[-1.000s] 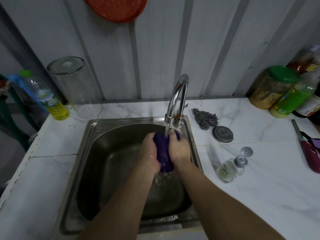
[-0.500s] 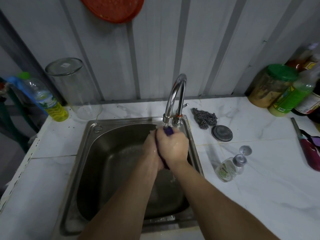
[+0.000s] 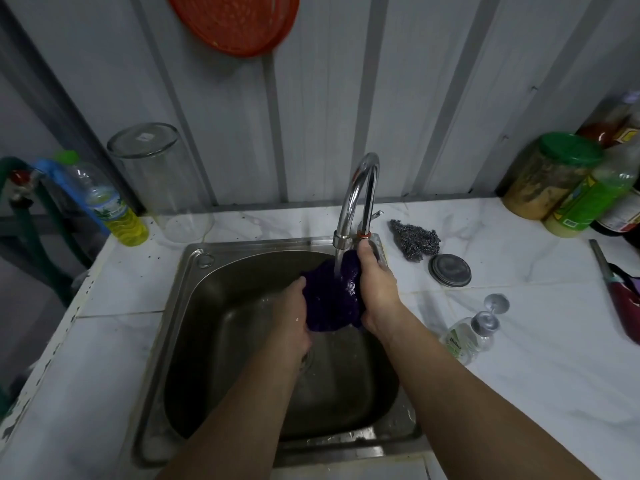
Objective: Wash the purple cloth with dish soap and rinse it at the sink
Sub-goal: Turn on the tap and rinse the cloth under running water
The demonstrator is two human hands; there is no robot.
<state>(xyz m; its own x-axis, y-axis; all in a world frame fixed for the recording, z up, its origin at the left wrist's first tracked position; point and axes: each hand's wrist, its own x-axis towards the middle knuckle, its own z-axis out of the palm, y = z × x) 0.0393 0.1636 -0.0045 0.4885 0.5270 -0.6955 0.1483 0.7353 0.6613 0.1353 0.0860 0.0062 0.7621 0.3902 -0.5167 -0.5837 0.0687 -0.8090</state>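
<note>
2 hands [image 3: 291, 317], 1 purple cloth [image 3: 332, 299]

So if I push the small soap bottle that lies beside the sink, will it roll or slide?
The soap bottle lies on its side and looks rounded, so it probably rolls. It seems nearly empty, so likely light. The countertop looks smooth, so it may also slide.

A plain home kitchen — a stainless steel sink [image 3: 194, 306] with a gooseneck tap [image 3: 356, 192] is sunk into a white marble-look tiled counter [image 3: 519, 341]. A steel wool scourer [image 3: 414, 239] and a tipped soap pump bottle [image 3: 467, 336] lie right of it — food jars [image 3: 550, 174] at the far right, corrugated metal wall [image 3: 329, 98] behind.
</note>
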